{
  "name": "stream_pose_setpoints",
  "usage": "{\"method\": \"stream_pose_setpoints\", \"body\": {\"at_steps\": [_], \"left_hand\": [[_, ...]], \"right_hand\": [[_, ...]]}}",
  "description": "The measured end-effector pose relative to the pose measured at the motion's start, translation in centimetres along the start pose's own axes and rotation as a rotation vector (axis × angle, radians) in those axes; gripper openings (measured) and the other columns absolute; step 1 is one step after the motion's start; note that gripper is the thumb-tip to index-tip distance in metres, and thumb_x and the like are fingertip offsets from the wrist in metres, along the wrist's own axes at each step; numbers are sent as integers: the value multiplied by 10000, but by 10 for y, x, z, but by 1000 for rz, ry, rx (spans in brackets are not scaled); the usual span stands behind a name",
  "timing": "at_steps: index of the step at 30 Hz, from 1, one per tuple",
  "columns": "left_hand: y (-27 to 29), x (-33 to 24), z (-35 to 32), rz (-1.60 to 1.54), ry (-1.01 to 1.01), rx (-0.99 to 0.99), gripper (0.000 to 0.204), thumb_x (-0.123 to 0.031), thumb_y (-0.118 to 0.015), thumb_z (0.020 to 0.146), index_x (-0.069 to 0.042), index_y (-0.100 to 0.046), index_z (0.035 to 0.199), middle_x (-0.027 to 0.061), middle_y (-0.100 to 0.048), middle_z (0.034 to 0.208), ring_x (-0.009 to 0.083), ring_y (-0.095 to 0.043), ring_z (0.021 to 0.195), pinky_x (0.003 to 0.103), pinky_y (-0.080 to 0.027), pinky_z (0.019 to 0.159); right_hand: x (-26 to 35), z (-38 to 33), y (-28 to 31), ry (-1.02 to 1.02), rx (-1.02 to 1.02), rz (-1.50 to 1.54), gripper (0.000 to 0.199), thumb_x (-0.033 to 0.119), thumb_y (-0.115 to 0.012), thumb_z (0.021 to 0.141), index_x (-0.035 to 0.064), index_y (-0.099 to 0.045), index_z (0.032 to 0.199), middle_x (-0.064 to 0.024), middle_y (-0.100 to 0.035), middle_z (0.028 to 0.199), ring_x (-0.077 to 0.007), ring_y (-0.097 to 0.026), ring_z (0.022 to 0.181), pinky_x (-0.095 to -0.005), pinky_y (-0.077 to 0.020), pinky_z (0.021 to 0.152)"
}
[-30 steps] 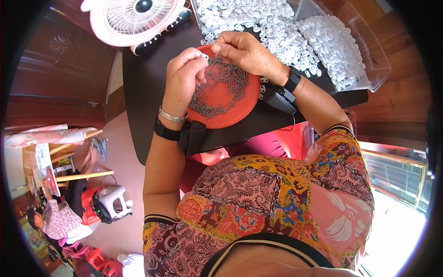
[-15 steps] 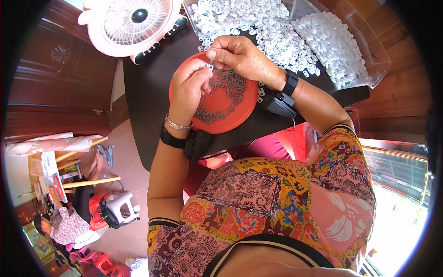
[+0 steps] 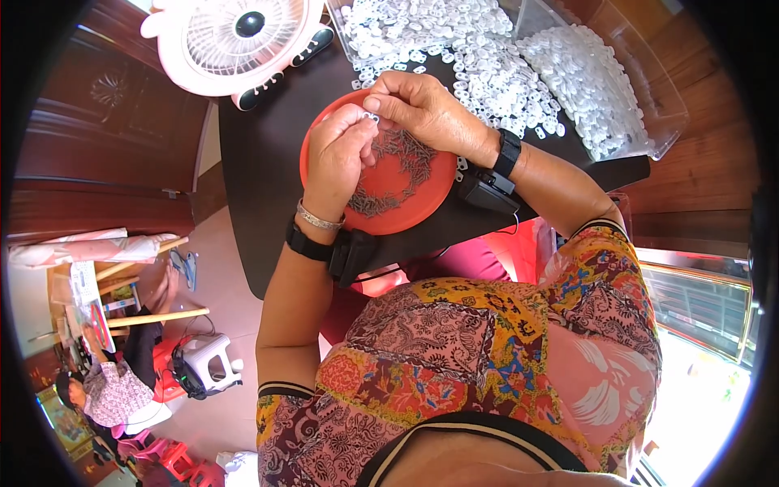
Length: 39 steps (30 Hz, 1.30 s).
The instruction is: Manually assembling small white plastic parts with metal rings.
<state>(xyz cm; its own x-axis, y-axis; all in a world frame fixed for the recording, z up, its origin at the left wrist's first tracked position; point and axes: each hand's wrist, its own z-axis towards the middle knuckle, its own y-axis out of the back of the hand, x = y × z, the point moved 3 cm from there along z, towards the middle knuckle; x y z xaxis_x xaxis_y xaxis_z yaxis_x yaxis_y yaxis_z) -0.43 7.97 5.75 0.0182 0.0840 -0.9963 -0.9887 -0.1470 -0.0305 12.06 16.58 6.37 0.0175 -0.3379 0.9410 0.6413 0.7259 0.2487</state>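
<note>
My left hand pinches a small white plastic piece with holes between thumb and fingertips. Close beside it, my right hand is closed in a pinch, its thumb and forefinger almost touching the white piece. Whatever the right fingertips hold is too small to make out. Both hands are above a round orange-red plate, which holds many small dark grey screws, partly hidden by the hands. Past the plate, a heap of similar white pieces lies loose on the black table.
Two clear plastic bins stand at the far side: one of white pieces, the other of whitish pieces to the right. A pink fan is at far left. Lower left are a white stool and a seated person.
My right hand has come slightly down, nearer the white piece in my left hand. The left hand has shifted a little to the right, keeping its pinch.
</note>
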Motion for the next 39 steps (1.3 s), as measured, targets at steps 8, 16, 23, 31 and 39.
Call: {"method": "stream_pose_setpoints", "body": {"at_steps": [8, 16, 23, 31, 39], "left_hand": [[-6, -4, -6, -1, 1, -28, 176, -122, -510, 863, 1, -572, 754, -10, -474, 589, 69, -452, 505, 220, -369, 476], [-4, -5, -8, -68, -17, -45, 183, -130, -504, 873, -10, -547, 741, -9, -472, 593, 71, -449, 497, 211, -361, 461], [1, -5, -2, -21, 1, -9, 172, -125, -514, 871, -5, -561, 757, -11, -474, 600, 69, -442, 505, 212, -369, 475], [6, -8, 1, 16, -29, -74, 210, -137, -486, 900, -42, -519, 716, -2, -458, 605, 84, -448, 522, 220, -347, 502], [10, -7, 2, -36, -65, -119, 170, -111, -529, 873, -12, -552, 737, -5, -475, 581, 67, -439, 509, 210, -363, 479]], "right_hand": [[3, -3, -4, 73, -25, -61, 215, 210, -573, 957, 16, -574, 864, 27, -542, 722, -36, -484, 684, -213, -437, 617], [7, -7, -10, 34, -70, 23, 197, 184, -572, 957, 23, -565, 842, 36, -543, 724, -23, -475, 690, -207, -427, 615], [6, 3, 6, 70, -30, -74, 265, 274, -613, 926, 16, -630, 869, -23, -615, 701, -65, -540, 647, -257, -469, 602], [-42, 14, 118, 128, -243, -1165, 157, 190, -594, 820, 120, -686, 926, -106, -667, 888, -303, -637, 821, -387, -509, 740], [-57, 23, 108, 68, -158, -1340, 136, 92, -536, 794, 69, -655, 855, -146, -640, 892, -326, -623, 873, -416, -502, 781]]}}
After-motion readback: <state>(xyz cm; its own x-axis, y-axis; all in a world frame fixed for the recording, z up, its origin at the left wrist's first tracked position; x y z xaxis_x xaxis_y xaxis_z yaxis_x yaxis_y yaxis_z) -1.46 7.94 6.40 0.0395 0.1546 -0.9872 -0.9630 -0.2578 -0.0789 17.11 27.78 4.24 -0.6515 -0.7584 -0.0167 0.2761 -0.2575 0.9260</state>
